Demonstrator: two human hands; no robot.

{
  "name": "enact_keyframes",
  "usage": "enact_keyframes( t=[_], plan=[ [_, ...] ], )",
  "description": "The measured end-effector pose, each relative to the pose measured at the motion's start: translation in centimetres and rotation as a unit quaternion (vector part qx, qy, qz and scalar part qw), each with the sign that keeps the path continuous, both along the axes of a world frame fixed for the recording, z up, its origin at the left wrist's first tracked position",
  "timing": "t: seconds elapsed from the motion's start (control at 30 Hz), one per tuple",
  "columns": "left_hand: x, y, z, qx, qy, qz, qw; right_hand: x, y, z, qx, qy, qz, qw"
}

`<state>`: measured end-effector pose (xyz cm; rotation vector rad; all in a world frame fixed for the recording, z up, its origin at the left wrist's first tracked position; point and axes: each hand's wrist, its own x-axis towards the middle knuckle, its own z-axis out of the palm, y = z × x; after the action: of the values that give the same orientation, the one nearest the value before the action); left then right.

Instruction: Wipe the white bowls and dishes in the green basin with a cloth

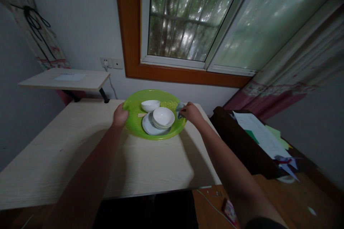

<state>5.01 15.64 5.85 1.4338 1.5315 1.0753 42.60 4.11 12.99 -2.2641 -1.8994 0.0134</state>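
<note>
A round green plastic basin [161,93] is held tilted towards me over the table. My left hand [120,115] is closed on its left rim. At the opposite rim, my right hand [192,112] is closed around a grey-blue cloth [179,109]; whether those fingers also grip the rim, I cannot tell. Inside the basin, white bowls [163,117], apparently stacked, rest on a white plate [148,125]. Another white bowl [151,106] stands behind them. A pale wooden piece [142,115] pokes out beside the plate, mostly hidden.
The light wooden table [150,164] carries a raised shelf [80,78] with a paper on it at the left. A wall and a window [185,18] stand behind. To the right, a dark wooden cabinet [239,143] bears papers [260,132].
</note>
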Motion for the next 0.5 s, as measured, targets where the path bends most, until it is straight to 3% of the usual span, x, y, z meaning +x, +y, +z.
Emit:
enact_keyframes(
  t=[0.3, 0.5],
  plan=[
    [0.2, -0.8, 1.2, -0.009, -0.037, 0.002, 0.999, -1.0, -4.4, -0.8, -0.024, 0.132, 0.084, 0.987],
    [0.2, -0.5, 0.8, -0.012, -0.054, -0.008, 0.998, 0.0, -3.2, -1.0, 0.029, 0.143, 0.02, 0.989]
  ],
)
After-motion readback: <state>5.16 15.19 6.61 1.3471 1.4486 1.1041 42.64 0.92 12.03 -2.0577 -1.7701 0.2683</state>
